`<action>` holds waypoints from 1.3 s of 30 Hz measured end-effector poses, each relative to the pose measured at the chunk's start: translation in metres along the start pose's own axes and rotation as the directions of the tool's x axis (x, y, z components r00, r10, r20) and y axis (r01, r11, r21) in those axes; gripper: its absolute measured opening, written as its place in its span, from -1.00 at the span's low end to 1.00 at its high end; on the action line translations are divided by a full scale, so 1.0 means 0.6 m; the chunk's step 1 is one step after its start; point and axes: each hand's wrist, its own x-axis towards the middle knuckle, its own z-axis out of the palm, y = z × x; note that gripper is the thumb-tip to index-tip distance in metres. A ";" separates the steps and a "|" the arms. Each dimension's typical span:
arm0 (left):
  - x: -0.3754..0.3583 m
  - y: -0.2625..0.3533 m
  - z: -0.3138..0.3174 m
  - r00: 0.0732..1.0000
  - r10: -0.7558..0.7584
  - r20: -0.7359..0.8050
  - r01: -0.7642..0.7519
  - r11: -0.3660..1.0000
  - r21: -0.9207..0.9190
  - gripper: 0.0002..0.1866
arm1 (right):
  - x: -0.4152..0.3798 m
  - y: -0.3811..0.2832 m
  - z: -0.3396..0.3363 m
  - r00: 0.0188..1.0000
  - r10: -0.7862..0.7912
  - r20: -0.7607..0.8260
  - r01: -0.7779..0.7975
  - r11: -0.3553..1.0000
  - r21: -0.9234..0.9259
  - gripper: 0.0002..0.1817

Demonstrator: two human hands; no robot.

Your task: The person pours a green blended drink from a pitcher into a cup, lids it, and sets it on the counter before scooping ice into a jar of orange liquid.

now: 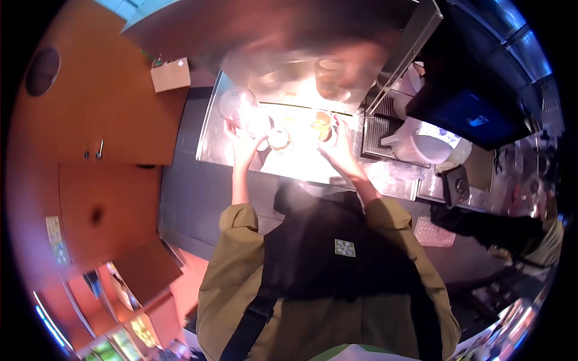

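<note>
The left hand (241, 135) is raised over the steel surface (211, 144) with its fingers wrapped around the lower side of a clear plastic cup (241, 108), which tilts away from the person; the grip looks closed on the cup wall, though glare from the bright surface hides the fingertips. The right hand (338, 147) reaches forward to a small cup of amber drink (322, 123) standing on the surface; its fingers touch or pinch the near side of that cup, but the blur and overexposure do not show how far they close. Between the two hands sits a small round lidded cup (279, 138), apart from both. To the right, beyond a metal grille (378, 135), stands a white plastic jug (421, 144). The clear cup is probably light, thin-walled and easily squeezed out of shape, so a hold around the stiffer rim or base would suit it better than a hard grip at mid-wall; wet plastic may also slip. The amber cup carries liquid, so it is likely heavier and spill-prone, best held upright around its side, low down, with even pressure.
</note>
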 end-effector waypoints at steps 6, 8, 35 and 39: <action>0.091 -0.041 -0.034 0.953 -0.061 0.297 0.146 0.950 -0.274 0.20 | 0.037 0.026 0.082 0.981 0.087 -0.176 -0.045 0.972 0.232 -0.22; 0.108 -0.044 -0.050 0.955 0.025 0.294 0.054 0.964 -0.259 0.17 | 0.025 0.019 0.093 0.960 0.150 -0.237 -0.100 0.973 0.207 -0.26; 0.142 0.216 0.007 0.286 0.449 0.846 -0.816 0.578 -0.031 0.00 | -0.112 -0.015 0.085 0.882 0.235 -0.407 -0.260 0.965 -0.006 -0.21; 0.139 0.218 0.014 0.228 0.434 0.872 -0.860 0.510 -0.029 0.02 | -0.114 -0.018 0.080 0.885 0.161 -0.438 -0.177 0.984 0.004 -0.21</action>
